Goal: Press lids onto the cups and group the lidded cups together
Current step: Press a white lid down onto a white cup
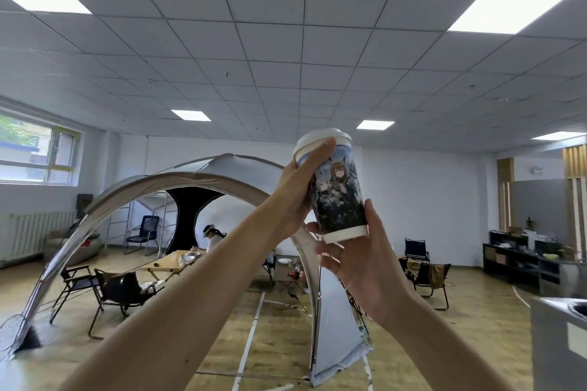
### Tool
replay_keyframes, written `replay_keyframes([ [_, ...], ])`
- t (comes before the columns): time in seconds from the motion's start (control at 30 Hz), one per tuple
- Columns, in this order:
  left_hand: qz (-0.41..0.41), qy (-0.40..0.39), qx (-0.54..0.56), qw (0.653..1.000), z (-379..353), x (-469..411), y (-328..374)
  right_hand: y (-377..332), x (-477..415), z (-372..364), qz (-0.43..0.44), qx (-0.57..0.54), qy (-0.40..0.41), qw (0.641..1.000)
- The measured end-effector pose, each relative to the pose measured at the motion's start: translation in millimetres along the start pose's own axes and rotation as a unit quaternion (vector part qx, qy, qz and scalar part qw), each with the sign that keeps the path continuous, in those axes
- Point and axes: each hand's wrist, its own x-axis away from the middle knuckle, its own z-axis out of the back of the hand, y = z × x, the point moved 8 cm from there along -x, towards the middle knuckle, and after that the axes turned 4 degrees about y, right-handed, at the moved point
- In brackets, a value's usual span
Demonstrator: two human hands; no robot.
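Observation:
I hold one tall paper cup [338, 192] with a dark printed figure up in front of me, tilted slightly left. A white lid [320, 138] sits on its top. My left hand [297, 190] grips the cup's upper side, with the thumb lying along the lid's rim. My right hand [355, 255] holds the cup's white base from below, thumb up along the right side and fingers curled under it. No other cups or lids are in view.
A large arched tent [190, 181] fills the room's middle. Under it are folding chairs [120, 292], a wooden table [173, 262] and a seated person [212, 240]. A dark shelf unit [521, 259] stands at the right; a grey counter [559, 340] is near right.

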Motion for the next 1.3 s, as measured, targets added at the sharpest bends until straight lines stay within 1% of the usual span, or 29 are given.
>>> replay_keyframes([
  [0.1,-0.004,0.013,0.007,1.0,1.9,0.1,-1.9,-0.3,0.5,-1.7,0.005,0.001,0.015,1.0],
  [0.27,-0.011,0.035,0.016,0.999,7.0,1.0,-4.1,5.6,0.7,-1.8,-0.039,-0.033,0.011,0.999],
  [0.43,-0.023,0.077,-0.003,0.997,11.1,2.2,-7.6,8.9,4.1,3.9,-0.012,0.003,0.039,0.999],
  [0.57,0.014,0.047,0.021,0.999,0.0,8.7,-15.6,15.6,10.5,6.9,-0.032,-0.053,0.038,0.997],
  [0.63,0.019,0.044,0.031,0.998,-2.0,9.9,-17.7,16.4,13.0,9.9,-0.035,-0.084,0.032,0.995],
  [0.77,0.005,0.052,0.017,0.998,-10.2,14.9,-18.6,11.7,16.3,16.3,-0.001,-0.088,0.027,0.996],
  [0.83,0.007,0.057,0.021,0.998,-13.0,14.8,-23.8,10.4,17.9,19.9,0.01,-0.081,0.038,0.996],
  [0.97,0.001,0.09,0.025,0.996,-12.1,8.9,-40.9,12.6,18.0,36.3,0.007,-0.076,0.088,0.993],
  [1.07,-0.01,0.141,-0.004,0.99,-6.0,10.2,-49.3,17.6,18.7,57.9,0.014,-0.016,0.147,0.989],
  [1.13,0.009,0.173,-0.046,0.984,-1.7,13.2,-65.5,12.1,22.1,78.3,0.056,0.056,0.212,0.974],
  [1.2,0.055,0.188,-0.044,0.98,0.8,21.4,-92.5,-1.6,30.6,97.0,0.094,0.15,0.279,0.944],
  [1.27,0.13,0.177,0.038,0.975,-3.1,36.7,-129.2,-17.6,39.5,112.2,0.107,0.269,0.331,0.898],
  [1.3,0.16,0.164,0.083,0.97,-8.8,46.6,-146.2,-25.2,43.0,117.4,0.112,0.328,0.343,0.873],
])
